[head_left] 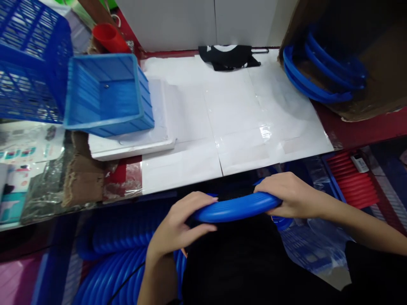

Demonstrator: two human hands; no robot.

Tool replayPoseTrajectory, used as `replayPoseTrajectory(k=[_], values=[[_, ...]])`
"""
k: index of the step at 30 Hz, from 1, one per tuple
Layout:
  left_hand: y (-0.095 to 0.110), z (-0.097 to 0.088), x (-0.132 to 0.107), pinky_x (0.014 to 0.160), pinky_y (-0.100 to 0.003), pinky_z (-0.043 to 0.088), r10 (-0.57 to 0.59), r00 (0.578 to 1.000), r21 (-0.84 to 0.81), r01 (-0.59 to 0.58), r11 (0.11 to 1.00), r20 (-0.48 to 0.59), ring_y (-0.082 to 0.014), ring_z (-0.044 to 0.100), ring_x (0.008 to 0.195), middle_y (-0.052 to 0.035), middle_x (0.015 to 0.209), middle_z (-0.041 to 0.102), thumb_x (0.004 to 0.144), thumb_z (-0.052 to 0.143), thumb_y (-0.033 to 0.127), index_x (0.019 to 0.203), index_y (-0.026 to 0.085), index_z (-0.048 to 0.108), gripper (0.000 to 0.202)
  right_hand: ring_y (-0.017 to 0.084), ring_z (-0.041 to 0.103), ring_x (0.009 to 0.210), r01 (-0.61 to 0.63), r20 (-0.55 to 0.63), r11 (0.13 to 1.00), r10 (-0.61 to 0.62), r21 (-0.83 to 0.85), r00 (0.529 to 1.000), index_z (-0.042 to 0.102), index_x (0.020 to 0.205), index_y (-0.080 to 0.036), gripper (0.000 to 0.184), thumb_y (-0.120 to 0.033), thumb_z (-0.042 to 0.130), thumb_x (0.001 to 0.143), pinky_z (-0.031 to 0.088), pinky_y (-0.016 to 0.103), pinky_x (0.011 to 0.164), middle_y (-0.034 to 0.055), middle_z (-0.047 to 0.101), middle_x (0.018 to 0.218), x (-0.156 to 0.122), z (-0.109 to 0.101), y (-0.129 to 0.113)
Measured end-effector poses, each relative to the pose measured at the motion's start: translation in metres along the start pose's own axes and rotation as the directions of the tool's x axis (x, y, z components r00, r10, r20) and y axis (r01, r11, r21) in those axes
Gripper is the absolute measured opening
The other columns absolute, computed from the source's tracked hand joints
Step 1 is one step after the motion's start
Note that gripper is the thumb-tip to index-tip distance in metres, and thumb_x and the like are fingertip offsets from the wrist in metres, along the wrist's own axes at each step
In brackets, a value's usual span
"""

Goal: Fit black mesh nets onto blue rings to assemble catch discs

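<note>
Between my two hands, close to my body at the table's front edge, is a curved blue plastic piece (238,208), smooth and rounded on the side facing me. My left hand (181,220) grips its left end with fingers over the top and the thumb below. My right hand (288,192) is wrapped round its right end. The underside and far side are hidden, so I cannot tell whether it is a full ring or an arc. More blue arcs (321,76) lie in an open cardboard box (375,101) at the right.
A white-covered table (235,114) spans the middle, with a black cloth (227,57) at its back. To the left stand a blue bin (104,93), a blue crate (32,63) and a red cup (110,37). Below are stacked blue rings (117,271) and red ones (352,178).
</note>
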State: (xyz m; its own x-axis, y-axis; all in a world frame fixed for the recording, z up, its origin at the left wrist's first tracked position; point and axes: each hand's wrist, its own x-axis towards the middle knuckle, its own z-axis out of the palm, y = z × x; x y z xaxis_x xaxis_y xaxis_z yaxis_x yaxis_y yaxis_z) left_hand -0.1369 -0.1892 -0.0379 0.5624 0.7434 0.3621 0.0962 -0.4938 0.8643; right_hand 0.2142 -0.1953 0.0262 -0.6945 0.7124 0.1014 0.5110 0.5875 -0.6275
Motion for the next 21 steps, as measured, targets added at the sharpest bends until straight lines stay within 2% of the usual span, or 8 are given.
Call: replayPoseTrajectory(k=[4, 7, 9, 11, 14, 17, 21], values=[[0.024, 0.035, 0.023, 0.091, -0.038, 0.064, -0.007, 0.993, 0.21, -0.019, 0.978, 0.121, -0.0266, 0.079, 0.103, -0.0143, 0.12, 0.081, 0.1, 0.077, 0.043, 0.14, 0.017, 0.066, 0.049, 0.02, 0.072, 0.078, 0.014, 0.075, 0.986, -0.002, -0.167, 0.997, 0.068, 0.116, -0.015, 0.022, -0.027, 0.073, 0.099, 0.05, 0.031, 0.065, 0.0066, 0.079, 0.095, 0.004, 0.007, -0.011], [0.024, 0.051, 0.028, 0.085, -0.037, 0.062, 0.028, 0.991, 0.254, -0.061, 0.965, 0.133, -0.0248, 0.078, 0.096, -0.0132, 0.116, 0.081, 0.106, 0.069, 0.038, 0.14, 0.016, 0.062, 0.041, 0.023, 0.073, 0.081, -0.001, 0.109, 0.98, 0.023, -0.198, 0.994, 0.068, 0.121, -0.013, 0.032, -0.032, 0.078, 0.097, 0.052, 0.032, 0.065, 0.0086, 0.078, 0.098, 0.003, 0.005, -0.018], [0.018, 0.05, 0.024, 0.083, -0.036, 0.06, 0.05, 0.993, 0.228, -0.073, 0.971, 0.107, -0.023, 0.076, 0.091, -0.0112, 0.11, 0.081, 0.107, 0.068, 0.035, 0.137, 0.017, 0.064, 0.035, 0.024, 0.075, 0.091, -0.035, 0.109, 0.991, 0.049, -0.132, 0.993, 0.066, 0.127, -0.014, 0.041, -0.037, 0.08, 0.097, 0.056, 0.034, 0.074, 0.0105, 0.079, 0.108, 0.0, -0.001, -0.019], [0.011, 0.042, 0.017, 0.081, -0.035, 0.059, 0.061, 0.997, 0.175, -0.068, 0.982, 0.042, -0.0216, 0.074, 0.088, -0.0094, 0.105, 0.08, 0.106, 0.069, 0.037, 0.132, 0.018, 0.067, 0.032, 0.025, 0.076, 0.101, -0.069, 0.086, 0.995, 0.075, -0.076, 0.994, 0.064, 0.132, -0.016, 0.046, -0.04, 0.08, 0.097, 0.058, 0.036, 0.084, 0.0119, 0.079, 0.118, -0.004, -0.009, -0.018], [0.005, 0.024, 0.007, 0.077, -0.034, 0.059, 0.08, 0.995, 0.077, -0.076, 0.994, -0.054, -0.0212, 0.072, 0.084, -0.0079, 0.096, 0.077, 0.105, 0.069, 0.039, 0.127, 0.02, 0.071, 0.029, 0.024, 0.075, 0.098, -0.06, 0.021, 0.997, 0.061, -0.046, 0.998, 0.065, 0.13, -0.017, 0.036, -0.037, 0.073, 0.101, 0.057, 0.037, 0.087, 0.0099, 0.08, 0.113, -0.01, -0.016, -0.014], [0.013, 0.014, 0.006, 0.078, -0.033, 0.06, 0.047, 0.999, 0.072, -0.047, 0.996, 0.0, -0.0211, 0.073, 0.086, -0.0085, 0.098, 0.077, 0.104, 0.07, 0.034, 0.13, 0.019, 0.07, 0.03, 0.022, 0.074, 0.09, 0.006, -0.019, 1.0, -0.006, -0.021, 1.0, 0.067, 0.126, -0.018, 0.027, -0.034, 0.068, 0.105, 0.056, 0.036, 0.083, 0.008, 0.08, 0.103, -0.011, -0.012, -0.012], [0.03, 0.016, 0.016, 0.084, -0.032, 0.062, 0.052, 0.993, 0.19, -0.072, 0.979, 0.108, -0.0216, 0.076, 0.092, -0.0108, 0.108, 0.08, 0.104, 0.072, 0.044, 0.143, 0.018, 0.065, 0.047, 0.02, 0.073, 0.086, 0.045, -0.015, 0.998, -0.044, 0.042, 0.999, 0.066, 0.127, -0.015, 0.03, -0.036, 0.068, 0.106, 0.057, 0.032, 0.076, 0.0092, 0.079, 0.103, -0.007, -0.001, -0.014]])
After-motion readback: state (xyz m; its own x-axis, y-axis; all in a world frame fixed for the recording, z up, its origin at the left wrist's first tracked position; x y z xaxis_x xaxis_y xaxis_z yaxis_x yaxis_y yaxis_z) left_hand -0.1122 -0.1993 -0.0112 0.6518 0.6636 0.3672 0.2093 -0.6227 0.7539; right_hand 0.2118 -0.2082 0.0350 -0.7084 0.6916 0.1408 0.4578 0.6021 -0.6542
